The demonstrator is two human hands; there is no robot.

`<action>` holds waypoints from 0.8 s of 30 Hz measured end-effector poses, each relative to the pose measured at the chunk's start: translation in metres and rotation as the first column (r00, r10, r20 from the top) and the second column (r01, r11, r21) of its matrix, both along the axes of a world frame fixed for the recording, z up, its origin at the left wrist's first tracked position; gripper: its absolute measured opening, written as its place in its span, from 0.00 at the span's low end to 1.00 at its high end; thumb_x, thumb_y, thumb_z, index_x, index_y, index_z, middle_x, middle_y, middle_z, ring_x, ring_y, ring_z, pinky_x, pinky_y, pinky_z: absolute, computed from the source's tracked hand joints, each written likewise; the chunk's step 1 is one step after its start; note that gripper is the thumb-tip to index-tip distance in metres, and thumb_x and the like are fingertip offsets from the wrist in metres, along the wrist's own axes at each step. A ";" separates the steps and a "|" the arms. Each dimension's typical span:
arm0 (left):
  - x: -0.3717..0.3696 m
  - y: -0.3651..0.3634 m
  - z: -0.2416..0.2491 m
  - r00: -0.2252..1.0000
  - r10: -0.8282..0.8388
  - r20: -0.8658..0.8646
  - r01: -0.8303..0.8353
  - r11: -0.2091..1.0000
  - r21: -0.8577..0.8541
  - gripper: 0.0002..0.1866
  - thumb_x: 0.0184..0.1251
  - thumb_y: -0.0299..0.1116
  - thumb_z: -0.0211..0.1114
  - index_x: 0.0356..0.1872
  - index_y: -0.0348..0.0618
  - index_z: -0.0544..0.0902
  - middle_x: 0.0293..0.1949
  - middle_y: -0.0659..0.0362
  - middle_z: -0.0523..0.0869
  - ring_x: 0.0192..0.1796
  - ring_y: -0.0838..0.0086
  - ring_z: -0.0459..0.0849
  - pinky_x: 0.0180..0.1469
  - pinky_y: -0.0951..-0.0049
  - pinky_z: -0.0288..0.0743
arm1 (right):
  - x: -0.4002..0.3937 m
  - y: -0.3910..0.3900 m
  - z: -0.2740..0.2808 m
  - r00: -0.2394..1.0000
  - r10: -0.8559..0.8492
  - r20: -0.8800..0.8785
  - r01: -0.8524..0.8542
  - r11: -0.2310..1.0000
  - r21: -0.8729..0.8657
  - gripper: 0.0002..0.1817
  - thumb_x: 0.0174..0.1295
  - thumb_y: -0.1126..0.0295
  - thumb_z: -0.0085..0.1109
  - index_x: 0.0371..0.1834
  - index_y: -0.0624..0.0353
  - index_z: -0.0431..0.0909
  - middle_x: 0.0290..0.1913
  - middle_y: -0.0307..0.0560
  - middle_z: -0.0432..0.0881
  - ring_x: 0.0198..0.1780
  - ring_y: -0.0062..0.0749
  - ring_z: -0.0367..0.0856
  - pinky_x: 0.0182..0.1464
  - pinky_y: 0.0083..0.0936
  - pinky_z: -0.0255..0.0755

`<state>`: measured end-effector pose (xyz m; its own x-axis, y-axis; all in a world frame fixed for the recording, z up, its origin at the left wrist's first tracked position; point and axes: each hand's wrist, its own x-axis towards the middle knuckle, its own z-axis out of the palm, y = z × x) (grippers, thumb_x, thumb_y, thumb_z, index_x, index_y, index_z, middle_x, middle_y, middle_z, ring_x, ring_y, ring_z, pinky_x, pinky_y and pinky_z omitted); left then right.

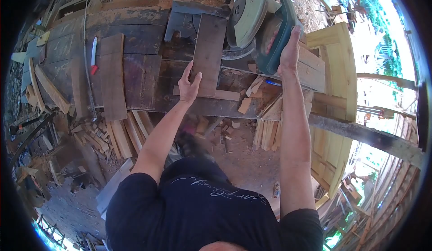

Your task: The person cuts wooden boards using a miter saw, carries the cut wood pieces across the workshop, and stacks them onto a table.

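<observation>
A dark flat wooden board (209, 53) lies on the bed of a green and grey miter saw, its near end reaching over a thin strip of wood (227, 94). My left hand (189, 86) holds the board by its left edge near the close end, with the thumb over the top. To the right of the board stands the saw's round blade guard (246, 12). My right hand (290, 50) is wrapped around the saw's green handle (282, 30); its fingertips show through the handle opening. The blade itself is mostly hidden by the guard.
On the dark bench (141, 80) to the left lie another board (112, 75), a red-handled knife or saw (94, 55) and a long thin metal strip (85, 48). A blue pen (272, 82) and offcuts lie by the saw. A yellowish wooden panel (344, 71) stands at right.
</observation>
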<state>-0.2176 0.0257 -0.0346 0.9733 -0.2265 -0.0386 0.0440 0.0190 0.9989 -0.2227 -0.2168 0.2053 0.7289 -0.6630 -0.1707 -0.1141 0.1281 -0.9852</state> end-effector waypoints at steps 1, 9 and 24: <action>0.000 -0.001 -0.001 1.000 0.007 0.013 -0.007 1.000 0.015 0.29 0.65 0.31 0.67 0.68 0.42 0.73 0.58 0.51 0.83 0.59 0.71 0.81 0.64 0.71 0.71 | 0.000 0.000 0.000 1.000 -0.001 0.001 0.001 1.000 -0.001 0.39 0.69 0.31 0.36 0.33 0.62 0.75 0.21 0.44 0.75 0.20 0.29 0.75 0.23 0.27 0.72; -0.002 -0.003 0.002 1.000 0.002 0.001 -0.002 0.999 -0.032 0.29 0.65 0.30 0.67 0.68 0.42 0.73 0.57 0.52 0.84 0.56 0.73 0.83 0.61 0.72 0.73 | -0.001 0.001 -0.001 0.999 0.010 -0.035 -0.011 1.000 -0.025 0.41 0.65 0.26 0.36 0.37 0.59 0.72 0.22 0.43 0.73 0.22 0.30 0.73 0.26 0.28 0.70; -0.001 -0.002 0.007 1.000 -0.003 0.025 0.003 1.000 0.003 0.29 0.66 0.31 0.67 0.68 0.41 0.73 0.56 0.52 0.85 0.55 0.74 0.83 0.61 0.73 0.74 | -0.005 0.004 -0.014 0.999 -0.018 0.026 0.019 1.000 -0.021 0.40 0.69 0.30 0.36 0.34 0.63 0.74 0.21 0.45 0.75 0.21 0.29 0.76 0.24 0.27 0.73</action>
